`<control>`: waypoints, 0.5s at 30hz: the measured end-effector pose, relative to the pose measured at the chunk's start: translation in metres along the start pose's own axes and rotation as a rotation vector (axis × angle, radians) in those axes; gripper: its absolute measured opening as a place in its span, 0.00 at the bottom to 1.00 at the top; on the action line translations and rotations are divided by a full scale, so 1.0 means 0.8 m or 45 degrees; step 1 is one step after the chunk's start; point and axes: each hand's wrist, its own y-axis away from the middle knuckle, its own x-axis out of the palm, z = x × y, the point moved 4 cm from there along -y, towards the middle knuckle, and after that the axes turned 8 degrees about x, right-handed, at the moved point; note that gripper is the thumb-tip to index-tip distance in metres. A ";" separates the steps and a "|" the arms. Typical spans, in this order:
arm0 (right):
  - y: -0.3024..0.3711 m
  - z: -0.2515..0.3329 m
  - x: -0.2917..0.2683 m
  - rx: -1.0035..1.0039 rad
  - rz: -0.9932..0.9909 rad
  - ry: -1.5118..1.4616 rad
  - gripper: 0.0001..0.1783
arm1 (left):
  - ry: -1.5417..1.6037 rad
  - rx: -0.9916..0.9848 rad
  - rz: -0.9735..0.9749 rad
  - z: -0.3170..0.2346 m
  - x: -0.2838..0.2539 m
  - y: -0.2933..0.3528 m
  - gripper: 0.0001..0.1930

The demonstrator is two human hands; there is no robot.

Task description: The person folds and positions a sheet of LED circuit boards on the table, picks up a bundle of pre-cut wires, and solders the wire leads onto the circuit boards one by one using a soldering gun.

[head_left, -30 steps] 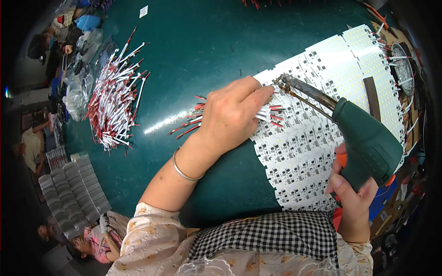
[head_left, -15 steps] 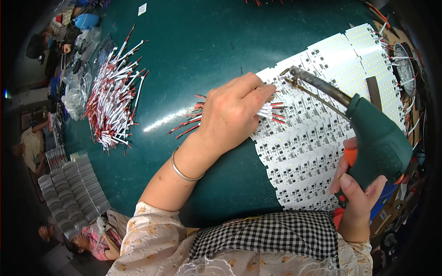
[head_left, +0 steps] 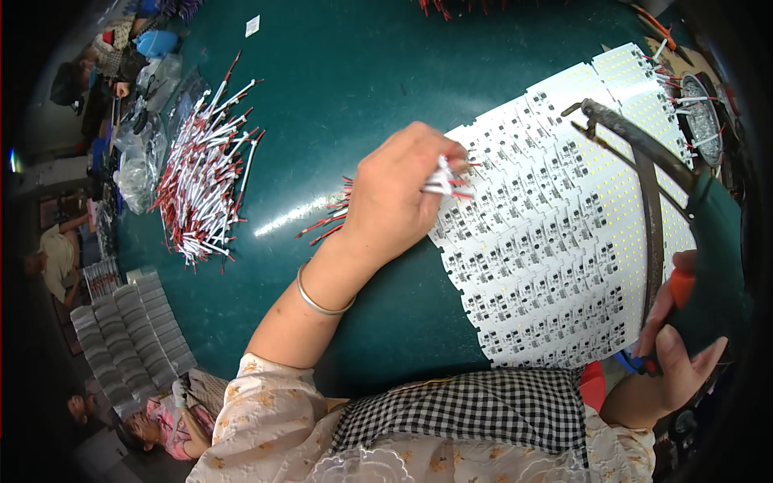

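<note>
My left hand (head_left: 396, 189) is closed round a small bunch of red, black and white wires (head_left: 440, 180). White ends poke out by the fingertips, and red ends stick out behind the hand. It hovers at the left edge of a sheet of white LED circuit boards (head_left: 523, 241), which has rows of small black parts. My right hand (head_left: 676, 358) grips a dark green soldering gun (head_left: 713, 241) with an orange trigger. The gun's forked metal tip is above the sheet's upper right part, apart from the left hand.
A big heap of red and white wires (head_left: 205, 173) lies at the left of the green table (head_left: 322, 97). A dark strip (head_left: 649, 217) crosses the boards. At the right edge are a metal dish (head_left: 703, 121) and orange-handled pliers (head_left: 656, 26). Stacked grey parts (head_left: 129, 330) and other people are on the left.
The soldering gun has moved right, away from my left hand. My left hand has drawn slightly left, and the wire ends in it now point more upward.
</note>
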 end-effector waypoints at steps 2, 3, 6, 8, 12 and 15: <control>-0.003 0.003 -0.007 -0.058 0.015 0.028 0.40 | 0.002 -0.043 -0.069 -0.004 -0.005 -0.004 0.17; -0.004 0.006 -0.005 -0.016 0.029 0.000 0.40 | 0.009 -0.141 -0.187 -0.005 -0.012 -0.005 0.17; -0.006 0.002 0.000 0.065 0.023 -0.060 0.41 | 0.057 -0.278 -0.331 -0.014 -0.027 -0.020 0.19; -0.008 -0.007 0.007 0.132 0.078 -0.301 0.40 | -0.049 -0.133 -0.311 -0.021 -0.029 -0.037 0.24; -0.015 -0.023 0.020 0.142 0.037 -0.442 0.42 | -0.081 -0.190 0.118 -0.022 -0.004 -0.033 0.22; -0.023 -0.024 0.025 0.063 -0.142 -0.374 0.41 | -0.112 -0.329 0.137 -0.023 0.009 -0.033 0.23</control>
